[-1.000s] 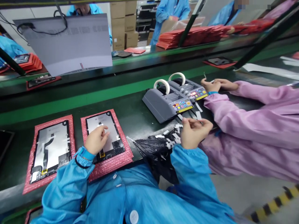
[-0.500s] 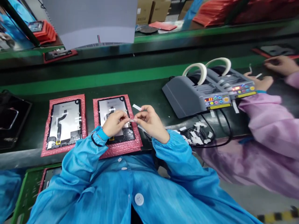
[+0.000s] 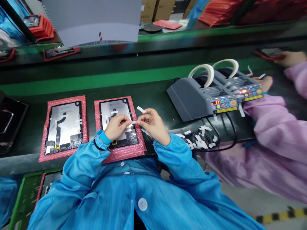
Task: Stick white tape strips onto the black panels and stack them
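- Head view, centre: the left hand pinches one end of a short white strip between thumb and forefinger.
- The right hand pinches the other end in the same way, so the strip spans the small gap between the two hands.
- A second strip juts up from the right hand's fingers; whether it is gripped or only stuck there, I cannot tell.
- The strip is above the right edge of the near tablet, which lies on red wrap on the dark tabletop. The left hand hides part of this tablet.
- To the left, apart from it, the other tablet lies on its own wrap, with a dark ribbon cable across its silver face.
- To the right stand two grey dispensers side by side, each with a white tape roll; the nearer display reads 33.
- Loose scraps and black cables lie in front of them.
- Farther right are a co-worker's pink sleeves; one of that person's hands is at a red-edged item, details blurred.
- A grey panel hangs beyond the tabletop; a green crate sits at lower left.
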A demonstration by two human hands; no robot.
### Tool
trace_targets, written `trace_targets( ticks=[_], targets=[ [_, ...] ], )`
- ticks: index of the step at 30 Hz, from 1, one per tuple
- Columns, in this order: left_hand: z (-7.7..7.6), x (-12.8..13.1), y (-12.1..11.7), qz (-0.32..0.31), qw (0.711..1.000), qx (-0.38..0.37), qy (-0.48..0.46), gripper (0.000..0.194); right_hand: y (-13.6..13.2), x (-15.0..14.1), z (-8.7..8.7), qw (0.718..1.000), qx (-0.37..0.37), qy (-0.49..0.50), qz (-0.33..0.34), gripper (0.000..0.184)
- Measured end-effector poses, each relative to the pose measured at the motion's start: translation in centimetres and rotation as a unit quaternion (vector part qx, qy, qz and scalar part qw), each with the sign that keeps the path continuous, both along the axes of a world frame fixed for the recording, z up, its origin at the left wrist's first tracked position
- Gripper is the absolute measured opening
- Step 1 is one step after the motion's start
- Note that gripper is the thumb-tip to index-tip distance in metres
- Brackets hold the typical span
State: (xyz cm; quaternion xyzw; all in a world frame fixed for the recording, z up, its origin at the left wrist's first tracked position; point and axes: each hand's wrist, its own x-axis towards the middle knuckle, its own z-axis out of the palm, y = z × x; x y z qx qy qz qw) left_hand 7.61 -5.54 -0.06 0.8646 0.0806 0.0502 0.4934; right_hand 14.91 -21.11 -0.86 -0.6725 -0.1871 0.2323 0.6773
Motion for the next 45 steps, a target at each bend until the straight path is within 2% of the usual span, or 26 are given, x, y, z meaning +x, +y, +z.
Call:
trace_targets(
  ticks=[3, 6, 10, 14, 22, 28, 32, 37, 39, 42, 45],
  targets=[
    [-0.3, 0.3, 0.0, 0.022, 0.999, 0.031, 0.023, 0.016, 0.6, 0.5, -0.7, 1.0, 0.001, 0.006, -0.005, 0.045],
    [-0.8, 1.1, 0.2, 0.048, 0.989, 0.132, 0.043, 0.015, 1.6, 1.3, -1.7, 0.999, -0.03, 0.006, -0.014, 0.045],
    [-1.7, 2.2, 0.4, 0.039, 0.969, 0.236, 0.067, 0.015, 2.6, 2.2, -2.7, 0.995, -0.094, 0.011, -0.021, 0.04],
    [-1.9, 2.6, 0.2, 0.027, 0.956, 0.273, 0.104, 0.017, 2.9, 2.4, -2.9, 0.992, -0.125, 0.016, -0.016, 0.038],
    [-0.8, 2.6, -0.2, -0.006, 0.931, 0.324, 0.165, 0.022, 2.7, 2.5, -2.7, 0.985, -0.17, -0.007, -0.007, 0.038],
    [-0.8, 2.7, -0.3, -0.012, 0.926, 0.335, 0.171, 0.024, 2.9, 2.5, -2.4, 0.98, -0.196, -0.019, -0.006, 0.036],
    [-1.1, 2.7, -0.3, -0.006, 0.93, 0.332, 0.156, 0.02, 3.0, 2.4, -2.8, 0.976, -0.214, -0.046, -0.009, 0.036],
    [-1.7, 2.7, 0.2, 0.028, 0.947, 0.294, 0.129, 0.011, 2.6, 3.2, -3.3, 0.981, -0.189, -0.039, 0.02, 0.043],
    [-1.9, 2.8, 0.8, 0.052, 0.955, 0.277, 0.093, 0.016, 2.3, 3.8, -3.0, 0.985, -0.166, -0.01, 0.047, 0.043],
    [-1.8, 2.9, 1.9, 0.074, 0.969, 0.231, 0.034, 0.012, 1.9, 4.3, -1.9, 0.986, -0.138, 0.034, 0.086, 0.024],
    [-1.5, 3.0, 2.6, 0.054, 0.984, 0.167, 0.005, 0.007, 1.7, 3.9, -0.7, 0.985, -0.116, 0.042, 0.124, 0.007]
  ],
)
